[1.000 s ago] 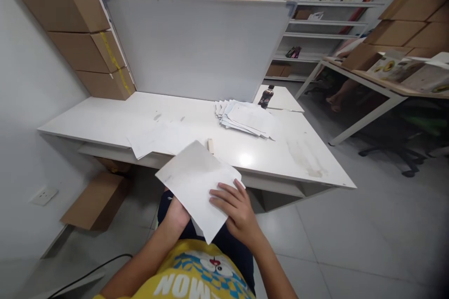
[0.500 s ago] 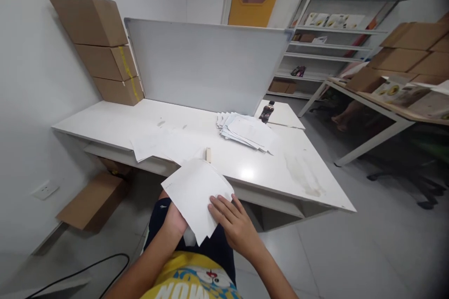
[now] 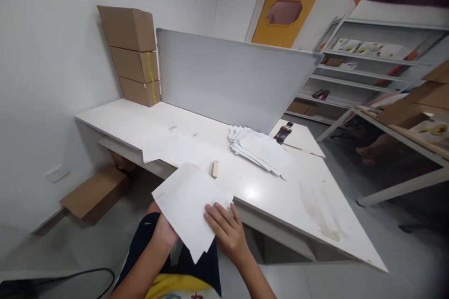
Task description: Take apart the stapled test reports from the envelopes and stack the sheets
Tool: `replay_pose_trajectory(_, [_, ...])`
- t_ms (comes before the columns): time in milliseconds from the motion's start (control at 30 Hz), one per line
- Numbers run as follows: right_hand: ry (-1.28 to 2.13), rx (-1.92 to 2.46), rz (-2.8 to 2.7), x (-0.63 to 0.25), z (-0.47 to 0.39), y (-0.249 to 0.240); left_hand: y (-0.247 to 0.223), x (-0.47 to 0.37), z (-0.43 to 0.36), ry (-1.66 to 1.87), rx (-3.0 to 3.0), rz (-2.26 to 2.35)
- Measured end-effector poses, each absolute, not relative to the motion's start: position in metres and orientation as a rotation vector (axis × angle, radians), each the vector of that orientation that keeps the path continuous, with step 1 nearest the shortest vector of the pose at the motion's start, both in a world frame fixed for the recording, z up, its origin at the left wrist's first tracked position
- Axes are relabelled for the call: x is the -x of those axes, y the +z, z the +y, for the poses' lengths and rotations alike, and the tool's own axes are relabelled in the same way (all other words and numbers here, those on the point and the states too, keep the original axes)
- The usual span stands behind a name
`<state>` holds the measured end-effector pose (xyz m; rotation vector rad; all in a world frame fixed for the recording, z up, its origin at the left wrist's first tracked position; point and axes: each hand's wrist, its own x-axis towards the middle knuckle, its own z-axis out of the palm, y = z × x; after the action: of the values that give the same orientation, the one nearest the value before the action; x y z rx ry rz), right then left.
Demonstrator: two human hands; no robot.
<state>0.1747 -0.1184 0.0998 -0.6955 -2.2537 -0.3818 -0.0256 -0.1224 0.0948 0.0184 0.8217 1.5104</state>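
Note:
My left hand (image 3: 164, 233) is closed on the lower left edge of some white paper sheets (image 3: 191, 205), its fingers hidden beneath them. The paper is tilted over my lap at the table's front edge, and a notched lower edge suggests more than one sheet. Faint print shows at its left corner. My right hand (image 3: 228, 236) lies on the right part of the sheets, fingers stretched out and slightly spread; its thumb is hidden. Just beyond the paper, a small pale block (image 3: 215, 169) sits on the white table (image 3: 242, 184).
Loose sheets (image 3: 168, 148) lie at the table's front left. A paper stack (image 3: 257, 149) and a dark drink bottle (image 3: 283, 133) stand further right. Behind are a whiteboard (image 3: 231, 79) and stacked cardboard boxes (image 3: 136, 58). Another person's foot (image 3: 368, 153) shows under the far table.
The view has shifted, so the table and boxes appear further right and lower. Both hands keep their places on the paper, the right fingers sliding slightly inward over it.

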Motion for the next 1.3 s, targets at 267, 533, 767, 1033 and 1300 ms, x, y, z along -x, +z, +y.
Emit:
replay_pose_trajectory(267, [-0.321, 0.706, -2.096, -0.165, -0.117, 0.098, 0.131, 0.065, -0.143, 1.68, -0.201, 0.78])
replay_pose_trajectory(533, [-0.167, 0.95, -2.065, -0.165, -0.114, 0.077, 0.102, 0.046, -0.128, 1.488, -0.206, 0.92])
replay_pose_trajectory(767, [0.972, 1.264, -1.09, -0.138, -0.128, 0.04, 0.071, 0.039, -0.109, 1.438, -0.108, 0.969])
replay_pose_trajectory(1033, [1.33, 1.224, -0.805, -0.149, -0.115, 0.038, 0.047, 0.028, -0.087, 1.346, -0.117, 1.055])
replay_pose_trajectory(1300, [1.173, 1.357, -0.762, -0.197, -0.105, 0.031, 0.047, 0.037, -0.08, 1.133, -0.638, 1.27])
